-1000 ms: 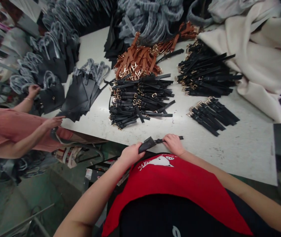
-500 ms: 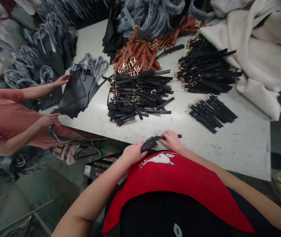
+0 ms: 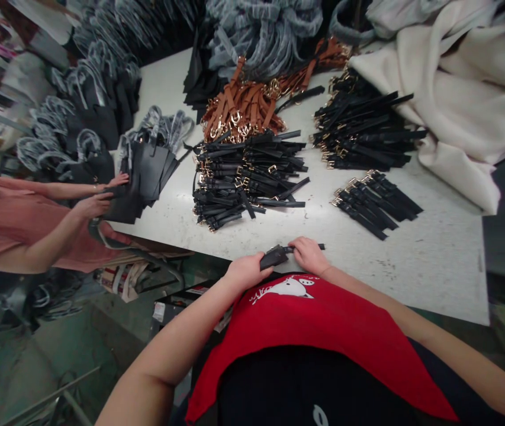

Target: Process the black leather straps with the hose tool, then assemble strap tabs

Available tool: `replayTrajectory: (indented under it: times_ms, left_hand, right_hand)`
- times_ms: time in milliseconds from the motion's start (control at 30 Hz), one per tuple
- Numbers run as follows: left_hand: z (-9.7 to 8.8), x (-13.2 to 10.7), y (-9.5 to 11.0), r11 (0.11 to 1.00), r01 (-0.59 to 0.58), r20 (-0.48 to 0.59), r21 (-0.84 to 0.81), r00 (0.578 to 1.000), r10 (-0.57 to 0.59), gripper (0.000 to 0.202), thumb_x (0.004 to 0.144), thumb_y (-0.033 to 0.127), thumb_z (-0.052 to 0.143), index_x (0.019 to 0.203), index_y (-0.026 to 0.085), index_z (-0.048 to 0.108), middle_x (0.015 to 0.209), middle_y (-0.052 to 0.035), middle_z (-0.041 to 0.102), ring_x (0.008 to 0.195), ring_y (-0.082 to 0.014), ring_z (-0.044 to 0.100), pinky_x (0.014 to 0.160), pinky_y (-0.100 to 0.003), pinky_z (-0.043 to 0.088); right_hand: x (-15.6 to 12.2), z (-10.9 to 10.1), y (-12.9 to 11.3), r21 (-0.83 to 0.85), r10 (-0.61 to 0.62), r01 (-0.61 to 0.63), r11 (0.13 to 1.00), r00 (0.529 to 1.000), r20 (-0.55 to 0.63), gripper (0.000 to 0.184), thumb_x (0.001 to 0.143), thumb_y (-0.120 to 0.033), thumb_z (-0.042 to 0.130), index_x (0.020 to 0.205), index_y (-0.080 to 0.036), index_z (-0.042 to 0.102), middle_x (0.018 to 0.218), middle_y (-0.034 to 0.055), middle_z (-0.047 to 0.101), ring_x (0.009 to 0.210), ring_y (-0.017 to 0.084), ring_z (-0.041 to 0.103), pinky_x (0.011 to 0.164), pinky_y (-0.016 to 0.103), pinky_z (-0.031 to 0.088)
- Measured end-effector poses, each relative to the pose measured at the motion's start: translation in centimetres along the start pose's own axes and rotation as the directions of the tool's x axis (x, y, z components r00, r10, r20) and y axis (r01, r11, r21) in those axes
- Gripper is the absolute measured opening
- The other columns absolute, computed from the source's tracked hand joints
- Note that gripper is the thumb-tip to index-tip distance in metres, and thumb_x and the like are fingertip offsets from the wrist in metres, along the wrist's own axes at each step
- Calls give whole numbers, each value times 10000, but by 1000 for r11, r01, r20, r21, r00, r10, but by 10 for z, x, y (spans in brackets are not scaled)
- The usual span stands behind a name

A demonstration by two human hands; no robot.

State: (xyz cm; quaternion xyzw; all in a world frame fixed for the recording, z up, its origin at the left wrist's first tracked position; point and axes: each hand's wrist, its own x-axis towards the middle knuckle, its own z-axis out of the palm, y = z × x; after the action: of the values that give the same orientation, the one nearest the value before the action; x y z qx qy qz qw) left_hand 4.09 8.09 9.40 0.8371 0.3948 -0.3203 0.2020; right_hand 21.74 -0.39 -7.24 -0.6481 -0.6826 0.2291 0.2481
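Observation:
At the table's near edge, my left hand is closed on the wide end of a black leather strap. My right hand pinches the strap's narrow part, and its tip sticks out to the right past the fingers. The fingers hide the middle of the strap. Beyond my hands lies a big pile of black straps with gold buckles. To the right, several black buckle straps lie side by side in a fanned row.
Brown straps and another black strap pile lie farther back on the white table. Cream fabric drapes over the right side. At left, a co-worker's hands handle black leather pieces with wrapped handles.
My left hand and the strap's wide end have shifted slightly right, while my right hand stays nearly in place. The co-worker's hands have come closer together over the black pieces.

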Motion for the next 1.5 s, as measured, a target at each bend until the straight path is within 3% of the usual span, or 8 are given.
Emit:
replayTrajectory:
  times_ms: [167, 533, 733, 1100, 1233, 1333, 1500]
  left_hand:
    - [-13, 20, 13, 1000, -14, 23, 16, 1000, 14, 457, 773, 537, 431, 1073, 211, 545, 960, -94, 678, 861, -263, 637, 707, -339, 486]
    - [-18, 5, -1, 992, 8, 63, 128, 998, -17, 451, 762, 538, 440, 1061, 219, 551, 957, -86, 680, 864, -256, 639, 707, -331, 490]
    - [-19, 12, 13, 994, -16, 14, 104, 1000, 15, 451, 785, 532, 418, 1084, 219, 542, 975, -88, 676, 873, -253, 637, 725, -336, 491]
    - [-28, 29, 24, 992, -56, 40, 110, 998, 52, 439, 753, 488, 480, 1076, 205, 569, 1003, -106, 673, 891, -277, 629, 744, -364, 490]
    - [-27, 24, 13, 991, -31, 27, 130, 999, 27, 435, 750, 484, 478, 1053, 187, 573, 974, -120, 676, 875, -281, 634, 723, -371, 495]
    - [-24, 19, 2, 991, -6, 12, 136, 1000, 4, 424, 760, 490, 463, 1042, 191, 566, 942, -107, 680, 851, -270, 640, 705, -358, 496]
    - [-16, 13, -9, 998, 44, -17, 50, 999, -43, 480, 755, 548, 462, 1076, 198, 529, 955, -97, 676, 862, -267, 640, 712, -348, 493]
  right_hand:
    - [0, 6, 5, 0, 41, -41, 999, 998, -42, 321, 825, -138, 352, 1088, -113, 535, 944, 108, 601, 883, 193, 512, 803, 326, 375]
    - [-1, 9, 4, -23, 49, -51, 998, 998, -49, 334, 832, -138, 361, 1125, -119, 522, 960, 109, 601, 914, 201, 514, 815, 333, 380]
    - [-1, 11, 4, -39, 40, -42, 998, 998, -51, 341, 826, -129, 359, 1128, -120, 518, 959, 107, 601, 900, 197, 514, 811, 334, 380]
    - [-2, 8, 3, -42, 63, -66, 997, 995, -74, 356, 827, -129, 344, 1141, -117, 512, 959, 108, 593, 890, 199, 510, 808, 335, 369]
    - [-2, 5, 3, -52, 72, -76, 996, 994, -87, 337, 853, -170, 342, 1137, -116, 516, 957, 108, 589, 900, 199, 507, 808, 328, 362]
    - [-2, 2, -2, -82, 51, -56, 995, 996, -70, 314, 866, -294, 398, 1095, -137, 546, 980, 108, 581, 921, 204, 500, 808, 328, 351]
    - [-3, -1, 1, -151, -21, 17, 988, 999, -28, 293, 838, -398, 473, 1009, -195, 598, 987, 85, 573, 889, 196, 499, 762, 321, 339]
